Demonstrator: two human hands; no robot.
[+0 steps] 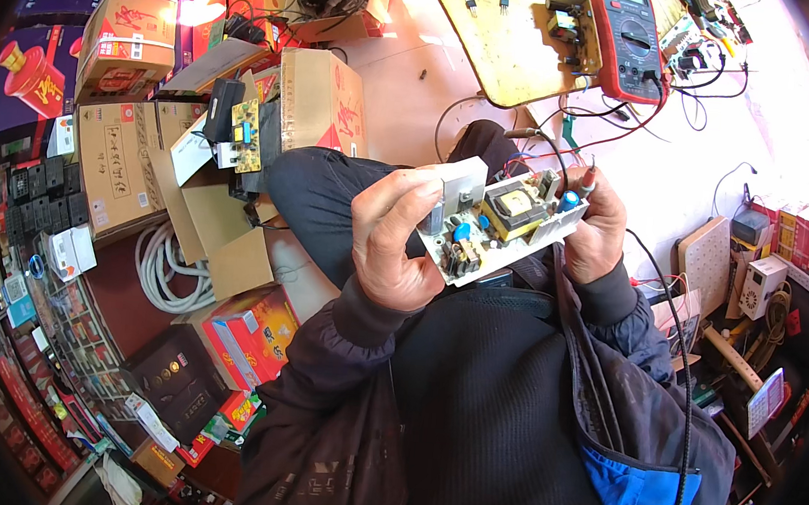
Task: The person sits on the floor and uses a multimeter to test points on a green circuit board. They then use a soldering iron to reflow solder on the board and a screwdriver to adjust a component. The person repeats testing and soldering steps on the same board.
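Note:
A power supply circuit board is held up in front of my chest, tilted, between both hands. It carries a yellow-and-black transformer, metal heat sinks and blue round components. My left hand grips the board's left end, thumb below and fingers by the heat sink. Closed around the right end is my right hand, beside a heat sink and a blue capacitor. A red test probe sticks up at its fingers, tip pointing away from me. How the probe is held is partly hidden.
A red multimeter lies on a yellow board with loose parts, its leads trailing toward me. Cardboard boxes and a coil of pale cable are at left. A hammer lies at right. A black cord hangs over my jacket.

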